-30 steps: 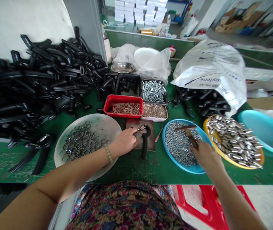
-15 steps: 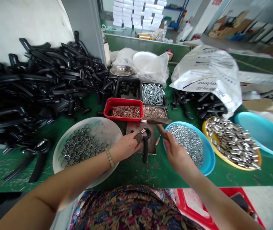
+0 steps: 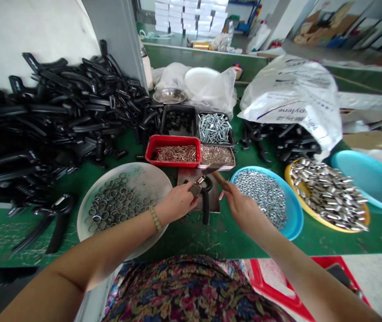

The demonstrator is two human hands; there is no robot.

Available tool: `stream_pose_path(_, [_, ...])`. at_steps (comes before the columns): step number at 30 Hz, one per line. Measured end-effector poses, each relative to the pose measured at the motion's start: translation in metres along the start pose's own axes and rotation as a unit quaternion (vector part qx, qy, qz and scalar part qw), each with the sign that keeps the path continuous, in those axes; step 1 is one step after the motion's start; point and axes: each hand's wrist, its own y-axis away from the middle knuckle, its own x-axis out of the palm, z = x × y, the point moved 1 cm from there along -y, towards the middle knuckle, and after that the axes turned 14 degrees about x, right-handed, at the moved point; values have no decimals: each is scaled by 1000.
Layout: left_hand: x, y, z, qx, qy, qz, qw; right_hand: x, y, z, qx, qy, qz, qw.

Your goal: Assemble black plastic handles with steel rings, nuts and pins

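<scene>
Two hands are closed: a hammer (image 3: 222, 181) is held by the right hand (image 3: 242, 208); beside that grip, a black handle (image 3: 206, 208) is pinched by the left hand (image 3: 177, 203), which could be struck through poor aim.

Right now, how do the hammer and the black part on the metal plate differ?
The hammer has a brownish handle; the black part's shaft is black. The right hand grips the hammer, while the black part lies on the metal plate beside the left hand. Both are elongated.
</scene>
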Motion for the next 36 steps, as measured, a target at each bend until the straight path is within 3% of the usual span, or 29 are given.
stream_pose_path(2, [-7,1,3,-12,4,1,1000,-1,4,0,-1,18,36,999])
stream_pose_path(4, [-20,-5,13,-30,17,-28,999,-3,12,0,-7,-23,25,999])
stream_pose_path(6, [-38,-23,31,-46,12,-87,995,-2,20,0,-12,-58,9,998])
stream_pose_path(8, [-51,-54,49,-51,-35,-130,990,3,26,0,-3,-37,41,998])
stream_pose_path(11, [-53,-113,66,-23,-93,-45,994,9,29,-2,9,-15,88,996])
stream_pose_path(14, [-42,-156,67,-16,-100,31,994,5,30,-8,21,-102,10,995])
stream_pose_path(18, [-32,-173,62,-17,-107,36,993,0,30,-25,80,-167,-75,980])
stream_pose_path(22, [-41,-163,58,-17,-90,-27,995,4,27,-37,102,-195,-73,973])
stream_pose_path(26, [-45,-115,38,23,38,-88,995,8,25,-44,99,-217,-62,969])
stream_pose_path(28, [-38,-81,26,22,94,-94,991,10,24,-47,94,-226,-64,968])
stream_pose_path(31, [-18,-42,13,-15,94,-108,990,14,22,-49,86,-249,-62,963])
stream_pose_path(36, [3,-29,11,-6,16,-75,997,17,22,-45,78,-263,-60,960])
